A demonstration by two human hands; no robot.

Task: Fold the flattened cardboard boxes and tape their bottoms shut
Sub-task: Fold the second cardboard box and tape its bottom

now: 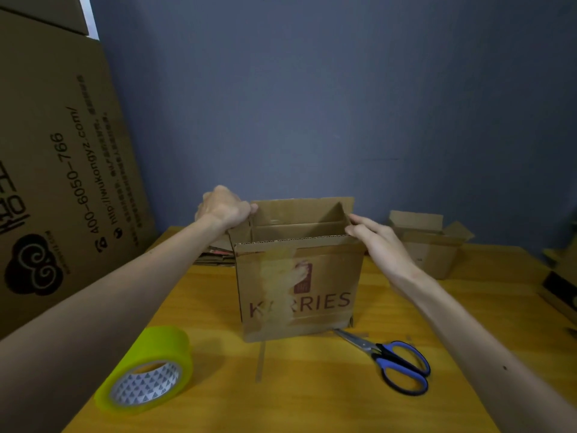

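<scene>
While the box stands upright at the middle of the desk, its open end up and its printed face toward us, we have both hands at its top edge. Our left hand is clenched over the far left corner, fingers curled round the cardboard. Our right hand lies with nearly straight fingers against the right top corner; we cannot tell whether the thumb pinches the wall.

We judge the step to be squaring the opened box. To do it well, we should press the two opposite corners evenly until the walls stand at right angles, and keep the lower edge flat on the desk so the box does not skew. The underside is hidden, so we cannot say whether it is taped; if not, the box needs turning over.

The yellow tape roll lies near left, and the scissors near right, blade tips just beside the box. Another open box sits at the far right.
</scene>
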